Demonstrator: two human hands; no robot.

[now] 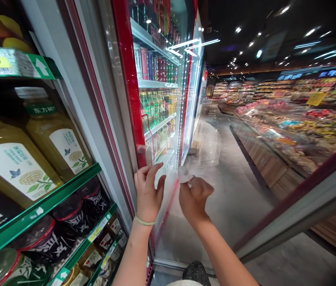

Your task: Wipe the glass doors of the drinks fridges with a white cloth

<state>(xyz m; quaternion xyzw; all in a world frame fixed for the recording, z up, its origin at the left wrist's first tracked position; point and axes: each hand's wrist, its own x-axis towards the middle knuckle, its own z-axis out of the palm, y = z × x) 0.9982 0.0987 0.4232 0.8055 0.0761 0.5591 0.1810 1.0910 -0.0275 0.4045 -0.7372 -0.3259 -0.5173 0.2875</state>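
My right hand [195, 194] is closed on a small white crumpled wipe [185, 174] and holds it up in front of a clear glass door [224, 206]. Whether the wipe presses on the glass I cannot tell. To its left, my left hand [149, 186] is raised with thumb and forefinger apart and the other fingers bent; nothing shows in it. A pale green band [145, 221] circles that wrist. Just above the left fingers is a clear door handle [144, 153] on the red-edged cooler. Touch between hand and handle is unclear.
At left, green-edged shelves [39, 214] hold large tea bottles [15, 159] and dark-labelled jars [69, 214]. The red-edged cooler [132, 79] ahead contains bottles and cans. A slanting door frame [305, 190] crosses the right. Beyond lies a display bin [290, 131] of packaged goods.
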